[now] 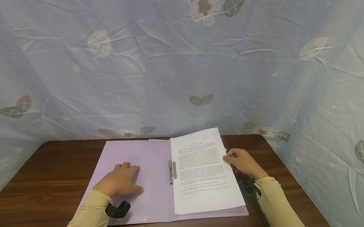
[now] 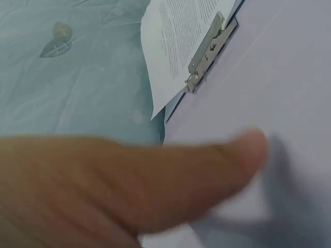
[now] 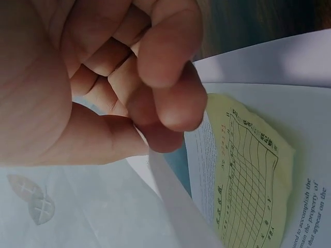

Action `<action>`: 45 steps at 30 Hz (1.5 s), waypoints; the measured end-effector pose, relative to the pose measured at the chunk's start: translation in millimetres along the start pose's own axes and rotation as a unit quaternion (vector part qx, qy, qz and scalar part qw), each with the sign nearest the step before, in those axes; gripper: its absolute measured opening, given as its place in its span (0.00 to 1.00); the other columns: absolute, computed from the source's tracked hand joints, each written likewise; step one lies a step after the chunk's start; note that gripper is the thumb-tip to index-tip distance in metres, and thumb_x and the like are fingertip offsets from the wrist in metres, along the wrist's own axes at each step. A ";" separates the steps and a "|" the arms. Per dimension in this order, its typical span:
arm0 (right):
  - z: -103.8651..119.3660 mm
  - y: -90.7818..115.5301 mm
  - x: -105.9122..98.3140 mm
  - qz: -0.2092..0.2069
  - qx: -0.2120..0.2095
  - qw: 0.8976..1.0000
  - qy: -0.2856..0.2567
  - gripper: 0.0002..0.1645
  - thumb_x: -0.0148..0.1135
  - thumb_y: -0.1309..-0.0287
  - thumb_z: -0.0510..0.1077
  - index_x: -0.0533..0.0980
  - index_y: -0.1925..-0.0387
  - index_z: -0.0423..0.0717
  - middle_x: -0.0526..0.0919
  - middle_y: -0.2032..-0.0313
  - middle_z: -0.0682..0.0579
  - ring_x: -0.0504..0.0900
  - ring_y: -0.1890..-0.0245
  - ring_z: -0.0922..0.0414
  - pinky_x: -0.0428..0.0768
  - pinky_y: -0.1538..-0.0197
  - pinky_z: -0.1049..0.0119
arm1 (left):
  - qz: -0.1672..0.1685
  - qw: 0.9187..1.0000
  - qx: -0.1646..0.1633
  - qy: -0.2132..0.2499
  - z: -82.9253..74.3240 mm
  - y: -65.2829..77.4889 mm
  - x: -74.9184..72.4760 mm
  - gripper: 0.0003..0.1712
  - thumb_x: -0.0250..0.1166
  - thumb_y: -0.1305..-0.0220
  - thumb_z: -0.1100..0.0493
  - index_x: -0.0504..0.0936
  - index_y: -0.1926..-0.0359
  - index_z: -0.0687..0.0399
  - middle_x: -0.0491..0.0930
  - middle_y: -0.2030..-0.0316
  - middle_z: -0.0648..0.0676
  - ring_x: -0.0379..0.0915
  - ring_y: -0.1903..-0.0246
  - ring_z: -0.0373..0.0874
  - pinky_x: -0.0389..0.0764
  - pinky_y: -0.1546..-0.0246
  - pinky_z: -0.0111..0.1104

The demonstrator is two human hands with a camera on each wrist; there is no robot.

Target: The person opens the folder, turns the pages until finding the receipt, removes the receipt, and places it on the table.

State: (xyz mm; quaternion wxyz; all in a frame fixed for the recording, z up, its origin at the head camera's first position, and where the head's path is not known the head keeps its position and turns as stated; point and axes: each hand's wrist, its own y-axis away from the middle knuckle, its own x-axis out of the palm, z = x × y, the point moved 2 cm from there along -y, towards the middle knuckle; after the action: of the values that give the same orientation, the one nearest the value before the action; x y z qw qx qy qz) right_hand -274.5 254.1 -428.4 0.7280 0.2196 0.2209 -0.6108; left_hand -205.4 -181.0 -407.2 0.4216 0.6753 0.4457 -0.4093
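A lilac folder (image 1: 152,197) lies spread on the table, with a metal clip (image 1: 171,172) along its spine. Printed sheets (image 1: 205,198) sit on its right half under the clip. My right hand (image 1: 244,163) pinches the right edge of the top sheet between thumb and fingers, and that side is lifted. Beneath the raised sheet, the right wrist view shows a yellow slip (image 3: 253,175) with a printed grid, lying over another printed page. My left hand (image 1: 120,180) is spread over the folder's left cover, thumb pointing toward the clip, holding nothing.
The dark wooden table (image 1: 34,183) extends to both sides of the folder. A pale blue curtain (image 1: 167,76) with leaf and flower patterns hangs behind the table and at its sides. A black strap device (image 1: 117,210) is on the left wrist.
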 end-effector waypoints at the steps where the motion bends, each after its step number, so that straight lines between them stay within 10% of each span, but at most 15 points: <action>1: 0.0 0.0 -0.1 0.000 0.000 1.000 0.001 0.09 0.64 0.30 0.43 0.80 0.60 0.38 0.79 0.76 0.50 0.76 0.77 0.55 0.76 0.74 0.63 | -0.001 1.000 -0.003 0.000 0.6 0.1 -0.1 0.48 0.78 0.46 0.41 0.74 0.32 0.63 0.65 0.33 0.77 0.59 0.33 0.79 0.69 0.40 0.69; 26: 17.3 3.2 -13.0 -0.010 0.002 1.000 -0.028 0.13 0.62 0.28 0.46 0.80 0.62 0.37 0.79 0.74 0.48 0.74 0.77 0.54 0.76 0.74 0.64 | -0.012 0.999 -0.033 0.007 9.2 -2.1 4.2 0.55 0.82 0.53 0.39 0.72 0.31 0.64 0.67 0.35 0.77 0.64 0.38 0.78 0.72 0.42 0.68; 45: 114.9 -4.3 -14.3 -0.004 -0.043 0.999 0.001 0.14 0.63 0.32 0.48 0.79 0.67 0.40 0.78 0.78 0.49 0.74 0.79 0.54 0.73 0.76 0.65 | -0.006 0.999 -0.039 0.008 9.3 -4.0 4.1 0.55 0.82 0.52 0.39 0.72 0.30 0.64 0.66 0.34 0.78 0.63 0.36 0.79 0.71 0.42 0.69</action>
State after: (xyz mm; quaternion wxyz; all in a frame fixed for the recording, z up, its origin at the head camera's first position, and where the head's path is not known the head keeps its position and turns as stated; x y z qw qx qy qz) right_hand -274.9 197.1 -327.6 0.7340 0.1876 0.2485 -0.6035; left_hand -209.8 -187.7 -414.7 0.4417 0.6590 0.4682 -0.3891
